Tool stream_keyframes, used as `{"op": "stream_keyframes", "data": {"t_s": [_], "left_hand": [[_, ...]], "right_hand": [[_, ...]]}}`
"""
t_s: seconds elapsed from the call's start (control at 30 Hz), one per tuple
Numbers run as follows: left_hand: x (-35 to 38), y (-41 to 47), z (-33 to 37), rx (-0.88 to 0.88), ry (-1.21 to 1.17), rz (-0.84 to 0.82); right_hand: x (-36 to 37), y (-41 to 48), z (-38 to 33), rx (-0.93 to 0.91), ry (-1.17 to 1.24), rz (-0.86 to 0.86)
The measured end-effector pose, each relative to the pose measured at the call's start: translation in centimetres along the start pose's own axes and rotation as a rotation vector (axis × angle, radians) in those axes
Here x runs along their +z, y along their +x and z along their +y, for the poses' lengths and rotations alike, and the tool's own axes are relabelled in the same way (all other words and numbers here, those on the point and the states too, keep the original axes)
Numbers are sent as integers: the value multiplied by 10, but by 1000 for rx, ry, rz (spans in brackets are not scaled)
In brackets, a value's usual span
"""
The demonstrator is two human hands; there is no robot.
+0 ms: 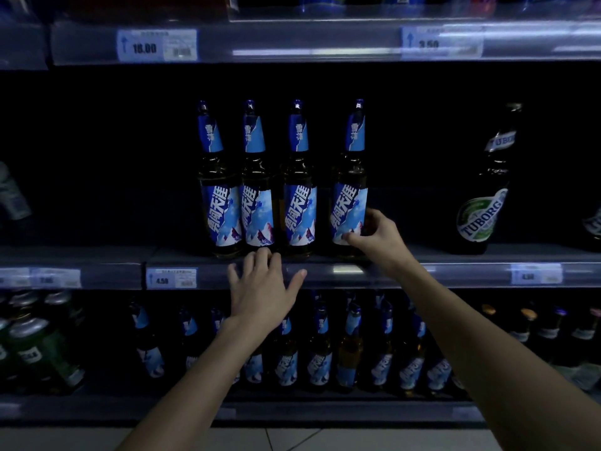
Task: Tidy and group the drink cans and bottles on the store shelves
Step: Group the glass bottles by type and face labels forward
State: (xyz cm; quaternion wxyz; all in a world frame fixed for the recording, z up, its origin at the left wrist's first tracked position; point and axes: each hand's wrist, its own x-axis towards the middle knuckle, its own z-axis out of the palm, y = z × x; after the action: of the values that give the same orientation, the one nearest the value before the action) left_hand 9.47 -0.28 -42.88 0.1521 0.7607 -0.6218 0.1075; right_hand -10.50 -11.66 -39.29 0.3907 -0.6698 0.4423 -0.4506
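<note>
Several dark beer bottles with blue-and-white labels stand in a row at the front of the middle shelf (pixel 422 255). The three on the left (pixel 257 196) stand close together; the rightmost bottle (pixel 349 190) stands a small gap apart. My right hand (pixel 374 234) grips the lower part of that rightmost bottle, thumb on the label and fingers round its right side. My left hand (pixel 263 288) is spread flat with fingers apart over the shelf's front edge, its fingertips just below the bases of the left bottles, holding nothing.
A green-labelled Tuborg bottle (pixel 484 196) stands alone further right on the same shelf. The lower shelf holds many blue-labelled bottles (pixel 348 353), with green cans (pixel 35 346) at the left. Price tags (pixel 171 277) line the shelf rails. A pale bottle (pixel 13 193) sits far left.
</note>
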Motion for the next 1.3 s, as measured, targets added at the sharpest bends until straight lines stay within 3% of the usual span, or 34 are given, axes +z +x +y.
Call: {"op": "stream_keyframes", "data": {"t_s": [0.63, 0.83, 0.97, 1.13, 1.3], "left_hand": [[-7, -1, 2, 15, -40, -43], [-14, -2, 36, 163, -132, 58], [-14, -3, 69, 300, -231, 54], [-7, -7, 106, 453, -219, 23], [1, -4, 151, 446, -255, 8]], "right_hand": [[16, -6, -9, 17, -97, -47], [-5, -26, -4, 50, -259, 115], [-29, -38, 3, 50, -420, 263], [-70, -48, 11, 55, -448, 468], [-113, -50, 31, 60, -485, 563]]}}
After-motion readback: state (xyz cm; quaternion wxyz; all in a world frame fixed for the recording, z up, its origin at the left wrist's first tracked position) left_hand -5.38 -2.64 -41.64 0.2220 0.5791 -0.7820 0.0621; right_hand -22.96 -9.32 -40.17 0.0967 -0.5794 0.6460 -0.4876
